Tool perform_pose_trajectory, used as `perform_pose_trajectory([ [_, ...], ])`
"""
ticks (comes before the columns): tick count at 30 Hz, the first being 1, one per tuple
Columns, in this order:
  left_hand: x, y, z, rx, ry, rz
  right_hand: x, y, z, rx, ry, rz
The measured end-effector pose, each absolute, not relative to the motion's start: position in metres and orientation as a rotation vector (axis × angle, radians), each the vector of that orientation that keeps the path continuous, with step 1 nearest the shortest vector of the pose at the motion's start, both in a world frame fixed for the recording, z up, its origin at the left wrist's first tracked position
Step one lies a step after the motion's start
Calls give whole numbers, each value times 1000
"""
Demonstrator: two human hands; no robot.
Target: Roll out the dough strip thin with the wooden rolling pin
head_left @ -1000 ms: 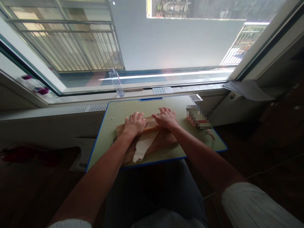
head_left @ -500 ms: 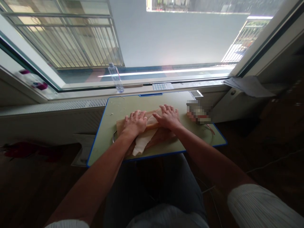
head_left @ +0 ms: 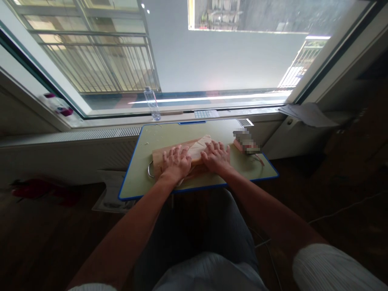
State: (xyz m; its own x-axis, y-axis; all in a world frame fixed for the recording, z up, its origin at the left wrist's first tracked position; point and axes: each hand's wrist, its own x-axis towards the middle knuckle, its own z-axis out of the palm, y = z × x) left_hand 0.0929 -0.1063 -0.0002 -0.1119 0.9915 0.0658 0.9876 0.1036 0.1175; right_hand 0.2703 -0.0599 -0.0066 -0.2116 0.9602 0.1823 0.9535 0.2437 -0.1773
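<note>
A wooden cutting board with a metal loop handle at its left end lies on the small folding table. Across the board stretches a pale, flat sheet of dough. A rolling pin crosses the dough, mostly covered by my hands. My left hand rests palm down on its left part, fingers spread and pointing forward. On its right part lies my right hand, also palm down with fingers apart. The dough's near end is largely hidden by my left hand and wrist.
A blurred-out object sits at the table's right side. Along the windowsill stand a clear plastic bottle and a bottle with a purple cap. Papers lie to the right. A cable runs over the floor.
Both hands have moved a little toward me with the rolling pin. More of the dough's far part shows now, less of its near end. The camera view has shifted slightly.
</note>
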Motion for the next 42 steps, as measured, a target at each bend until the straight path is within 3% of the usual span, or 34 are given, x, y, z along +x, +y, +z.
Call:
perform_pose_trajectory([
  [9,94,-115,2,2112,2292,229,275,-73,-6,-1755,-2288,7],
  [20,77,-68,5,2044,2253,153,260,-23,-8,-1781,-2323,34],
  [32,64,-23,7,2139,2385,485,238,30,5,-1864,-2252,208],
  [42,58,3,13,2054,2453,434,227,58,4,-1861,-2179,201],
])
